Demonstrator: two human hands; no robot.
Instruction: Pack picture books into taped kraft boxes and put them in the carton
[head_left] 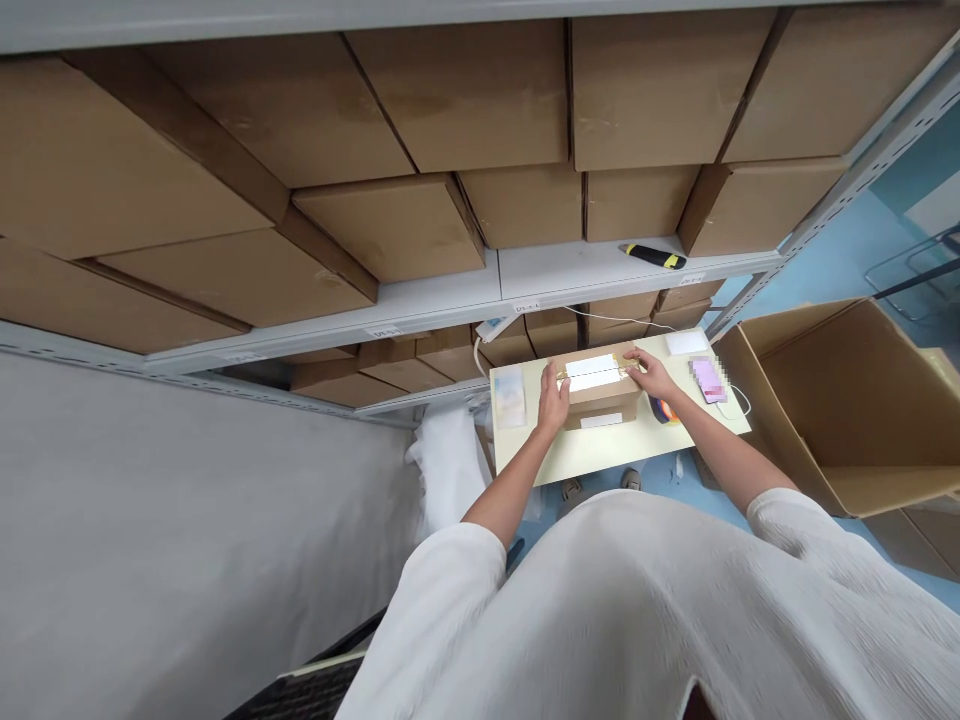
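A small brown cardboard box with white labels on its top and front side sits on a pale yellow table. My left hand rests on the box's left end, thumb on the top near the label. At the right end of the top, my right hand has its fingers pressed together at the edge, by a strip of tape. Just below that hand lies a tape roll, partly hidden by my forearm. A phone with a pink screen lies at the table's right side.
Shelves with large cardboard boxes rise behind the table. A black and yellow cutter lies on the shelf edge. An open carton stands at the right, white packing material at the left. A power strip hangs near the shelf.
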